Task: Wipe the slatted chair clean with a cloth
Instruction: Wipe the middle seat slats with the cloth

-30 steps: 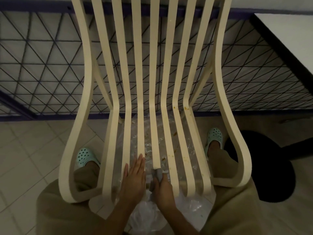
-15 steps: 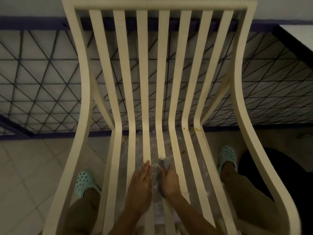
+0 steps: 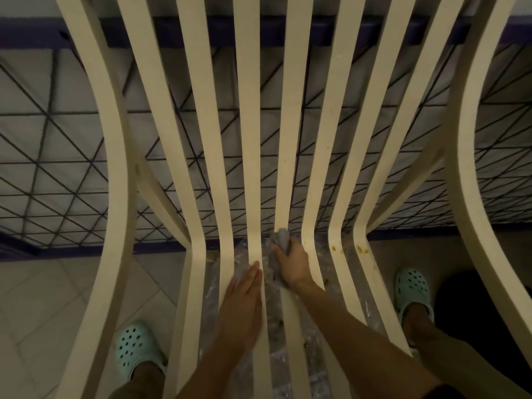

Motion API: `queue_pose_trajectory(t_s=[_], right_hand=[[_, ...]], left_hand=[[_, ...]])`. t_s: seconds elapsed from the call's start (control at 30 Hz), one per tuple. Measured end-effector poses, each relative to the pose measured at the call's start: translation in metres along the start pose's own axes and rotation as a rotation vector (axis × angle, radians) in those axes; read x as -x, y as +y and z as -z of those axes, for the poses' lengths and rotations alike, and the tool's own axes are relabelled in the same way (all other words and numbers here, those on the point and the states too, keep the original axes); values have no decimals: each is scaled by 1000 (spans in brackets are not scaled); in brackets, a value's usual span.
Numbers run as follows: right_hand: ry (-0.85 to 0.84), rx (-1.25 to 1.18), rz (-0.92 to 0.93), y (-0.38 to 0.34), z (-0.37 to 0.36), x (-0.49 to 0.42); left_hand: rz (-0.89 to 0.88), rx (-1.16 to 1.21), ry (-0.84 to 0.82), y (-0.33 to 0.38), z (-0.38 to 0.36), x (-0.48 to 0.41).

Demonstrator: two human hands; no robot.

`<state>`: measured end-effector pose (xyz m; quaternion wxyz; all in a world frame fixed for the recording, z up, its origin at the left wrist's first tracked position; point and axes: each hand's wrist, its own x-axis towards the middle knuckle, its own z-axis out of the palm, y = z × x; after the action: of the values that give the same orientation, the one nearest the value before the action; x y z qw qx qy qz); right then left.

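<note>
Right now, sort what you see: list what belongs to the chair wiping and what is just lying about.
Part of the job:
- slatted chair
- grey cloth, gripped in the right hand
- left hand, flat on a slat
- brown stains on the right slats

Just there:
- clear plastic sheet under the seat
- wire fence
- mint clogs

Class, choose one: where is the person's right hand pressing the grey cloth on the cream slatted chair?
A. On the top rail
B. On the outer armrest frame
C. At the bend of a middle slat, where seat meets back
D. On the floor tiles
C: the right hand grips the grey cloth against a middle slat's bend on the cream slatted chair.
</note>
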<state>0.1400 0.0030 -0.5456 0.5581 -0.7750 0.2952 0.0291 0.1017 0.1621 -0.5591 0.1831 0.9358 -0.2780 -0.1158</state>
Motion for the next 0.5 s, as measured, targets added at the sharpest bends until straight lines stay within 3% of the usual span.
queue_pose_trajectory(t_s=[0.13, 0.2, 0.5], right_hand=[[-173, 234, 82, -20, 20, -35], [-217, 230, 91, -25, 26, -41], [-62, 72, 194, -42, 23, -41]], left_hand=[[-5, 11, 20, -5, -2, 2], [-10, 1, 40, -6, -3, 3], [-7, -44, 17, -8, -5, -3]])
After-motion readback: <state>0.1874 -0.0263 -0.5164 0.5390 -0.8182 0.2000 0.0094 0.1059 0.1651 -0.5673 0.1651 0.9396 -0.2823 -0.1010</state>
